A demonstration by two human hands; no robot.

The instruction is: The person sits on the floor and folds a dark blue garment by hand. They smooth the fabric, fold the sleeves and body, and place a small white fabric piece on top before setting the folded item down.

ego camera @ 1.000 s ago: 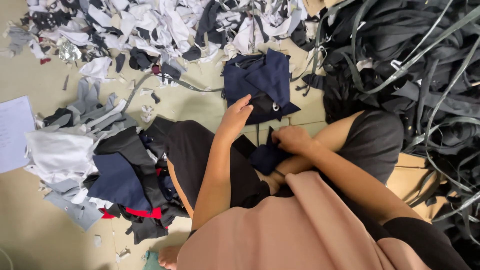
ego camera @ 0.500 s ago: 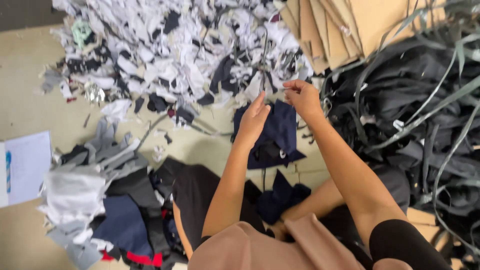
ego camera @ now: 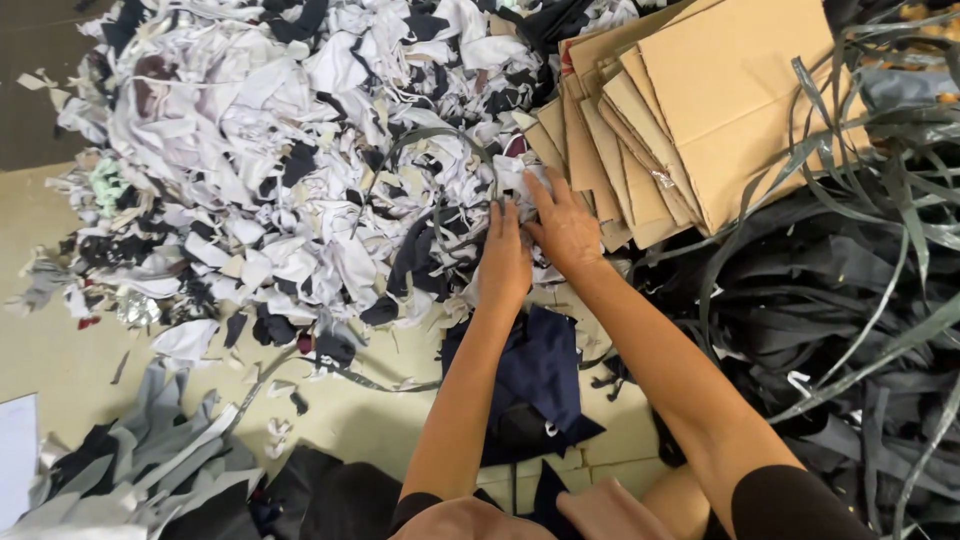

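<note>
Nearest the camera: grey and black cloth pieces [ego camera: 150, 470] heaped on the pale floor [ego camera: 60, 350] at lower left, with the corner of a white sheet of paper [ego camera: 15, 450] at the left edge. Lower centre: both bare forearms run up from the bottom edge, and between them a folded navy garment [ego camera: 545, 385] lies flat on the floor, partly under the left arm. To the right of the arms: a dark tangle of black fabric and grey straps [ego camera: 830, 330], filling the right side from bottom to top. Middle distance: left hand [ego camera: 503, 255] and right hand [ego camera: 565, 225] lie side by side, touching or nearly so, palms down with fingers stretched forward onto the near right edge of the scrap pile; whether either hand pinches a scrap underneath cannot be told. A curved grey strap loop [ego camera: 440, 150] rests on the pile just beyond the left hand's fingertips. Beyond: a large pile of white, grey and black fabric scraps [ego camera: 270, 170] spreads across the upper left and centre. Upper right: a fanned stack of flattened brown cardboard sheets [ego camera: 720, 100], its lower left corner just beside the right hand, with grey straps crossing over its right edge.
</note>
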